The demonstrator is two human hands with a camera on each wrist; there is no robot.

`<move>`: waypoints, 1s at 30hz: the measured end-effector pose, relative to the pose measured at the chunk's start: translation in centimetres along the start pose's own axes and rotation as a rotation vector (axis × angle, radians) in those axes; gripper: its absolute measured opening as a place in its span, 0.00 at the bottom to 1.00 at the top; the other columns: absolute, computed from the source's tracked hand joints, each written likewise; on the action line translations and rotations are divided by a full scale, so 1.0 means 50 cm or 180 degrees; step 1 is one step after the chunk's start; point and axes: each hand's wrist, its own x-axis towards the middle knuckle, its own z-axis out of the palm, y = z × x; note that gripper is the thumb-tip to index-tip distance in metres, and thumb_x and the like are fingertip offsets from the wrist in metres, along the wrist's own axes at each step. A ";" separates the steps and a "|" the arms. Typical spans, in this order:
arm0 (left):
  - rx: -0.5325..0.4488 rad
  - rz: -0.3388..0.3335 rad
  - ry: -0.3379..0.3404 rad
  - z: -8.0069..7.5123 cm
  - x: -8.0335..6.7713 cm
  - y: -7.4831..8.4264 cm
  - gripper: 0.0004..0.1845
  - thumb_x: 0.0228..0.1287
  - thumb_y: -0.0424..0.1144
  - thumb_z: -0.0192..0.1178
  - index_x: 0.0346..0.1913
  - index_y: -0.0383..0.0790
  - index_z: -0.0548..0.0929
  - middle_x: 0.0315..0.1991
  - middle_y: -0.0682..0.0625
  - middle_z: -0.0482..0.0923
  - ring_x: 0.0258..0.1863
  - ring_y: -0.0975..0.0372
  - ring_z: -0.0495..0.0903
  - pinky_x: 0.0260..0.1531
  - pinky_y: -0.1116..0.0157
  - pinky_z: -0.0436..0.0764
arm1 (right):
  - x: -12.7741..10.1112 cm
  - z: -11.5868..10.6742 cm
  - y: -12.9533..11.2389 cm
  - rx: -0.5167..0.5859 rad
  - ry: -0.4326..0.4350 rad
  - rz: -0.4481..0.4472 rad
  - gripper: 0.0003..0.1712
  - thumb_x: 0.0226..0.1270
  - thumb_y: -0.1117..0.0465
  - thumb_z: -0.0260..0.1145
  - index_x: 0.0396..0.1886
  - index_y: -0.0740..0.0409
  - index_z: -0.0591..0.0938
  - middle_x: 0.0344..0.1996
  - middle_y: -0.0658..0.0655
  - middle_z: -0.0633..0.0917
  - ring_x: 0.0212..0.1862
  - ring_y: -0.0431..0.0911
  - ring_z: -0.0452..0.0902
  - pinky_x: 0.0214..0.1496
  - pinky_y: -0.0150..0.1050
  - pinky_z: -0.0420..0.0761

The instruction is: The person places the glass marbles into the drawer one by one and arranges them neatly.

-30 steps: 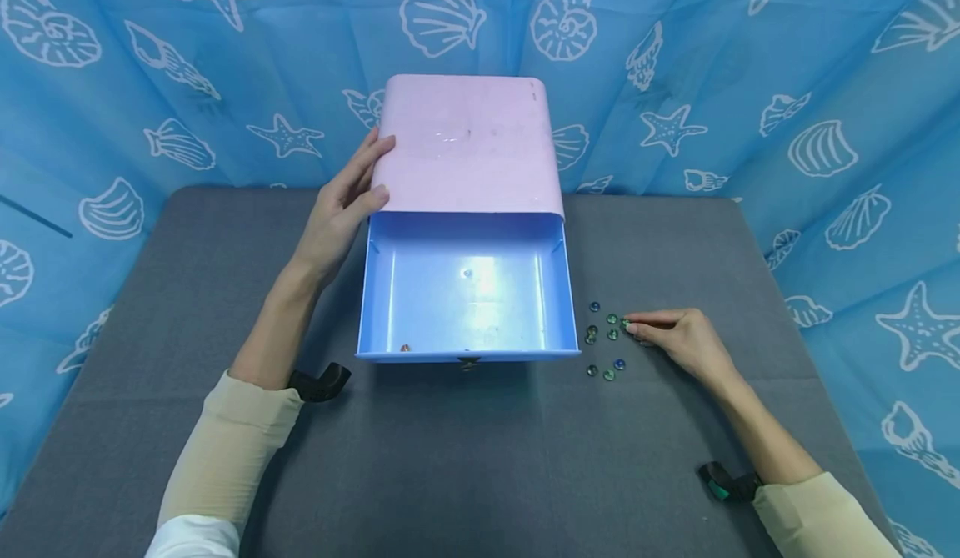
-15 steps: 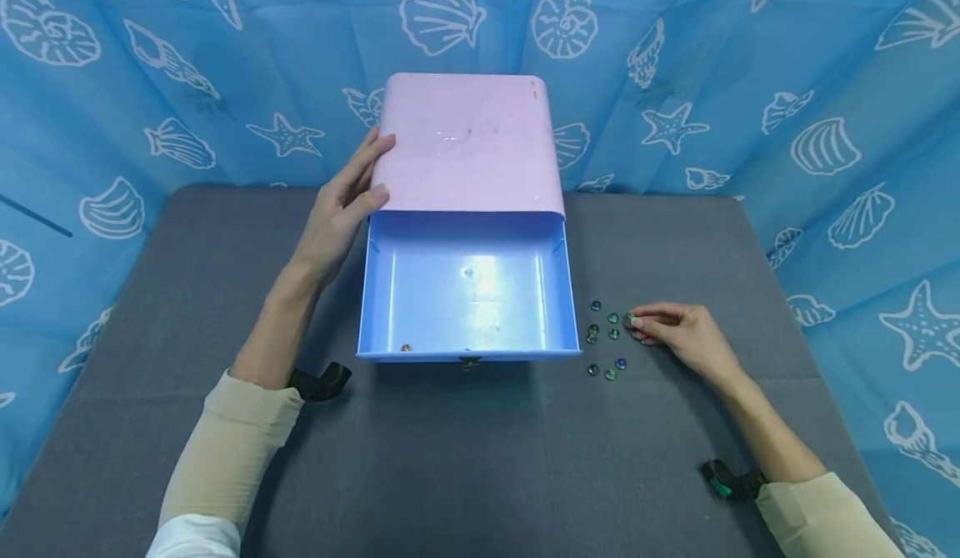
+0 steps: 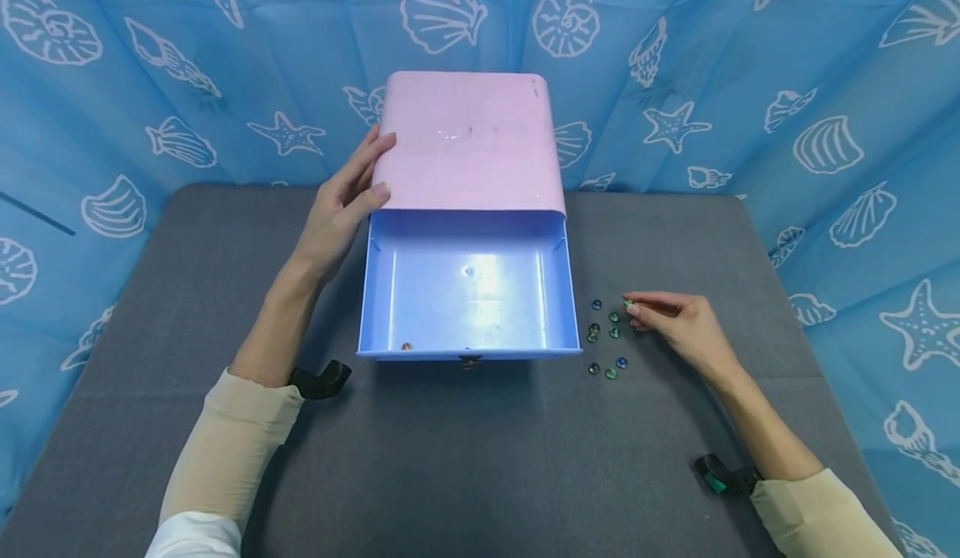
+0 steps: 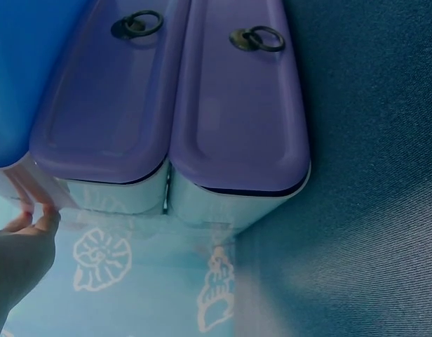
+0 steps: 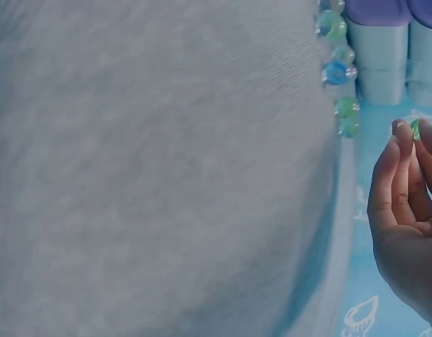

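Observation:
A small chest of drawers with a pink top point(image 3: 468, 141) stands at the table's back, its blue drawer point(image 3: 427, 291) pulled out. My left hand point(image 3: 333, 216) rests along the chest's left side, fingertips and thumb touching the pink edge. To the right of the drawer, my right hand point(image 3: 686, 329) pinches a green marble point(image 5: 416, 129) between thumb and fingers, over the table. Several blue and green marbles point(image 3: 614, 333) lie on the cloth beside that hand. Inside the drawer, an orange marble point(image 3: 407, 346) sits against the front wall.
Below the blue drawer are two closed purple drawers point(image 4: 237, 105) with ring pulls. A grey cloth point(image 3: 465, 458) covers the table. Right behind the chest hangs a blue curtain point(image 3: 315, 57) with white shells. A small clasp point(image 3: 469, 361) juts from the drawer front.
My right hand has lifted the green marble and shifted it slightly toward the back of the table. The left hand, the chest and the drawer have stayed put.

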 end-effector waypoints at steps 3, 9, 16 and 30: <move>0.0009 0.0007 -0.0015 0.000 0.001 0.000 0.29 0.70 0.36 0.55 0.74 0.38 0.67 0.79 0.51 0.51 0.77 0.56 0.53 0.74 0.55 0.55 | 0.000 -0.001 -0.009 0.0020 0.0033 -0.0025 0.20 0.73 0.58 0.63 0.56 0.69 0.82 0.47 0.60 0.87 0.40 0.42 0.86 0.42 0.37 0.85; 0.0010 -0.0023 -0.0004 0.000 0.001 0.001 0.30 0.70 0.36 0.55 0.74 0.39 0.67 0.79 0.51 0.50 0.77 0.56 0.52 0.74 0.55 0.54 | -0.003 -0.002 -0.030 0.0110 0.0031 -0.0163 0.20 0.73 0.59 0.64 0.55 0.71 0.82 0.42 0.52 0.89 0.41 0.45 0.86 0.41 0.37 0.85; 0.0022 -0.0035 0.0007 0.002 0.001 0.002 0.30 0.70 0.36 0.54 0.74 0.39 0.67 0.79 0.52 0.50 0.77 0.56 0.52 0.74 0.55 0.54 | -0.007 -0.002 -0.059 0.0285 -0.0032 -0.0367 0.17 0.72 0.64 0.63 0.53 0.73 0.82 0.41 0.52 0.89 0.41 0.45 0.86 0.41 0.35 0.84; 0.0065 -0.0009 0.0027 0.002 -0.002 0.001 0.30 0.70 0.36 0.54 0.74 0.39 0.67 0.79 0.51 0.51 0.77 0.56 0.53 0.74 0.55 0.55 | 0.005 0.003 -0.133 0.0286 -0.0045 -0.0465 0.14 0.70 0.64 0.66 0.50 0.69 0.84 0.37 0.54 0.89 0.37 0.44 0.87 0.39 0.35 0.85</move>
